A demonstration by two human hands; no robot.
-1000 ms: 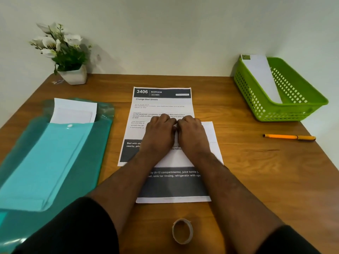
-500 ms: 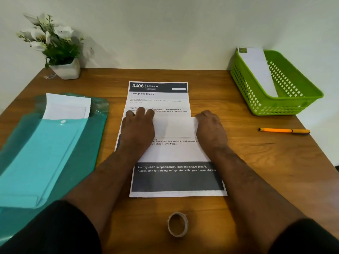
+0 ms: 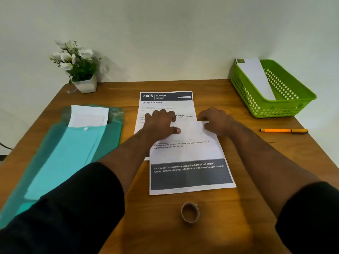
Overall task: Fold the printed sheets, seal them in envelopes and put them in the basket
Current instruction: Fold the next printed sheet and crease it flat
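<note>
Two printed sheets lie overlapped mid-table. The upper sheet (image 3: pixel 189 153) has its top part folded down, so a white flap shows above the dark band of text. My left hand (image 3: pixel 159 123) presses flat on the flap's left end, fingers spread and thumb out. At the flap's right end, my right hand (image 3: pixel 218 121) pinches the corner between fingers and thumb. The lower sheet (image 3: pixel 166 101), headed "3406 Bedroom", sticks out behind. A green basket (image 3: pixel 293 105) at the back right holds one white envelope (image 3: pixel 256 77).
A teal plastic folder (image 3: pixel 64 158) with white envelopes (image 3: pixel 88 116) poking out lies on the left. A tape roll (image 3: pixel 190 212) stands near the front edge. An orange pen (image 3: pixel 283 130) lies right of the sheets, and a flower pot (image 3: pixel 84 85) is at the back left.
My hands slid apart along the fold from its middle to its two ends. The right hand went from pressing flat to pinching the flap's right corner.
</note>
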